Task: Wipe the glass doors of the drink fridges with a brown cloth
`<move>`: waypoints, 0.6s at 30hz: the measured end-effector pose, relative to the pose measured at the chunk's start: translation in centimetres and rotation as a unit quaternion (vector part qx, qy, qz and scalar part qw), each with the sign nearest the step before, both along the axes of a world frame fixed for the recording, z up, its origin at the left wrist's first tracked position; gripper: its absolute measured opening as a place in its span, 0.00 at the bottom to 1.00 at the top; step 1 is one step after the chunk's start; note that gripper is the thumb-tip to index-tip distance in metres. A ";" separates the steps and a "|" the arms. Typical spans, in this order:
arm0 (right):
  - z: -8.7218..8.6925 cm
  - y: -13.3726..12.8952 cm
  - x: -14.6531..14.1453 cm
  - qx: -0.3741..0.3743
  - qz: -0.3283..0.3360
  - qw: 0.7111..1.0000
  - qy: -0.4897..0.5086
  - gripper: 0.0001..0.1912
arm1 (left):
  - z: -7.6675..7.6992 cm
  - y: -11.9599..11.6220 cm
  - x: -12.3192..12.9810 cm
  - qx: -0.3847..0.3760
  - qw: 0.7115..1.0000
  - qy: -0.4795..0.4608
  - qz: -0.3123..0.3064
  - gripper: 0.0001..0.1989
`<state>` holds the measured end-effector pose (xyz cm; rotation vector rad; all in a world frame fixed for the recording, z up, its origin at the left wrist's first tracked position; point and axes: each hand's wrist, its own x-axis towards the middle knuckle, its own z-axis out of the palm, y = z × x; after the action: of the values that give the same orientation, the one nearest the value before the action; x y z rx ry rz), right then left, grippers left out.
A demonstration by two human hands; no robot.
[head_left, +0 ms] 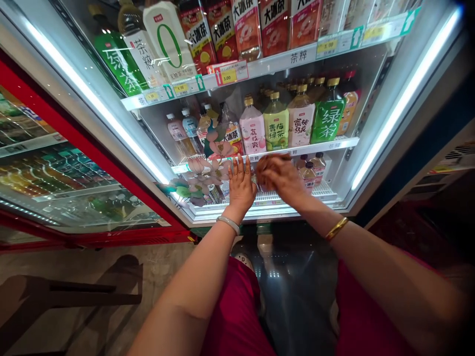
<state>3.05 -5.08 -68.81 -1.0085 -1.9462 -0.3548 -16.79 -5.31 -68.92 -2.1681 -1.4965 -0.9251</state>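
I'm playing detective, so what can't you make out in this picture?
Head view, right hand: blurred, so anything it holds is unclear.
Head view, stool: cut off by the left edge.
Head view, back bottles: mostly hidden by front bottles.
Head view, price tags: some print too small to read.

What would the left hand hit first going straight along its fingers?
Likely the glass door, marked by its flower decals; the left hand may already touch it. Depth is unclear. Behind the glass: the shelf edge.
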 end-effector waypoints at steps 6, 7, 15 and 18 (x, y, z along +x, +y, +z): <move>0.5 0.2 1.0 -0.001 0.049 0.998 -0.029 0.11 | -0.3 0.4 0.1 0.006 1.000 0.011 -0.001 0.44; 1.2 0.3 1.4 0.014 0.022 1.000 0.015 0.12 | -0.4 0.5 0.0 0.006 1.000 0.012 -0.003 0.46; 0.8 0.6 -1.9 0.024 -0.010 1.000 -0.012 0.19 | -0.9 0.6 -0.5 0.042 0.999 0.012 -0.007 0.45; -0.2 0.4 -2.5 0.018 0.037 0.994 -0.100 0.14 | -0.9 0.7 -0.6 0.038 0.999 0.013 -0.012 0.44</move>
<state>0.50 -4.72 -69.03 -0.9038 -2.1424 -0.4626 -17.41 -4.58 -69.87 -2.1398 -1.4036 -0.9432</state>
